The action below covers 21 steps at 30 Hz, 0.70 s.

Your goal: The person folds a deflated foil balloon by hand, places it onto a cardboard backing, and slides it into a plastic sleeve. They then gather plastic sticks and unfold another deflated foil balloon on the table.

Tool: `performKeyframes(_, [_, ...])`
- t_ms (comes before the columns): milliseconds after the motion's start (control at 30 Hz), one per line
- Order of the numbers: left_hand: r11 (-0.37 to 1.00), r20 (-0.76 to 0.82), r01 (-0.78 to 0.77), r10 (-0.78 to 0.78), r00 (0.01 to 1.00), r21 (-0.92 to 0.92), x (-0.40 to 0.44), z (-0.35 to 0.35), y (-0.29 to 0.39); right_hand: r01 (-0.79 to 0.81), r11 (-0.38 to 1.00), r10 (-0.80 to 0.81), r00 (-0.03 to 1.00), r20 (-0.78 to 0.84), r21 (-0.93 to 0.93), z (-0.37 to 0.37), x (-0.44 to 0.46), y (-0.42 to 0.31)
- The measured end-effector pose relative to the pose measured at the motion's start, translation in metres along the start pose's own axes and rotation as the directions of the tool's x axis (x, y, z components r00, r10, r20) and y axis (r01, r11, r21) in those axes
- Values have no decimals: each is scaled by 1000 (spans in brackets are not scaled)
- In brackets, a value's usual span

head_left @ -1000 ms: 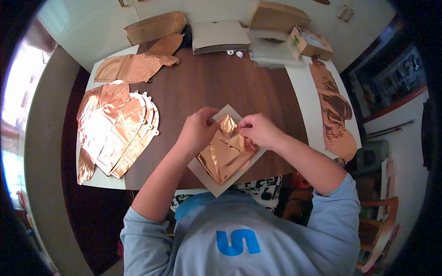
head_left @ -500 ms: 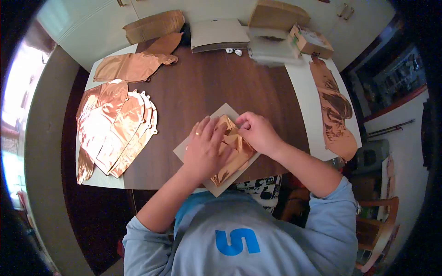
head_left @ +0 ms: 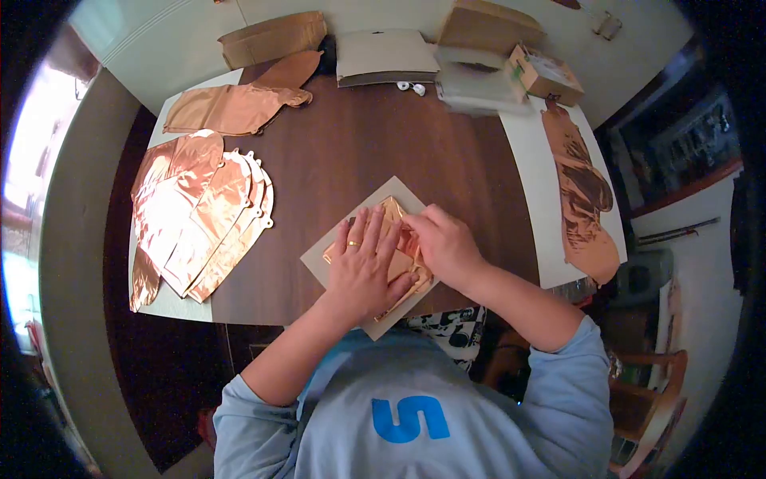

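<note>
At the table's point(head_left: 375, 136) left end, several shiny copper foil shapes point(head_left: 215, 219) lie fanned in overlapping layers, their small tabs pointing toward the middle. Just behind them rest duller copper pieces point(head_left: 223, 108), with a cardboard flap point(head_left: 275, 40) standing beyond. Near the front edge, 1 square grey card point(head_left: 317, 257) sits with a corner toward the person, and folded copper foil point(head_left: 409, 243) lies on top of it. The left hand point(head_left: 363, 267), wearing 1 ring, is spread flat over the foil, palm down, gripping nothing. At the foil's right side, the right hand point(head_left: 452, 249) has its fingers curled and its thumb on the foil; I cannot tell whether they pinch it. Grey boards point(head_left: 385, 60) and 2 white earbuds point(head_left: 411, 88) lie at the back, then clear plastic point(head_left: 483, 86) and a small box point(head_left: 548, 76). Farthest right, 1 long copper foil point(head_left: 576, 188) stretches along the pale end.
</note>
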<state>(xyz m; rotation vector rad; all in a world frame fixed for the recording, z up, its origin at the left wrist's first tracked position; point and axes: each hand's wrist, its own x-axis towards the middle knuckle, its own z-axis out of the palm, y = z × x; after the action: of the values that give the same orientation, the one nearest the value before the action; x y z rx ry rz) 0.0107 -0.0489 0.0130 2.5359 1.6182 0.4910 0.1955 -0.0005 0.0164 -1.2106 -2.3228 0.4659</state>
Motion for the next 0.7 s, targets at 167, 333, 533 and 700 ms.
performKeyframes(167, [1000,-20,-26,26,999,12,-1,2,-2,106,982,-109,994,-11,-157,6,-5,2])
performKeyframes(333, [999,-21,-44,44,999,-30,-3,3,-5,148,948,-157,987,-11,-283,6,-8,1])
performKeyframes(533, [998,-36,-46,45,998,-46,-3,3,-4,170,929,-216,970,-109,-330,2,5,3])
performKeyframes(700, [999,-37,-20,18,999,-43,-3,6,-2,68,975,-101,983,-151,-210,1,6,9])
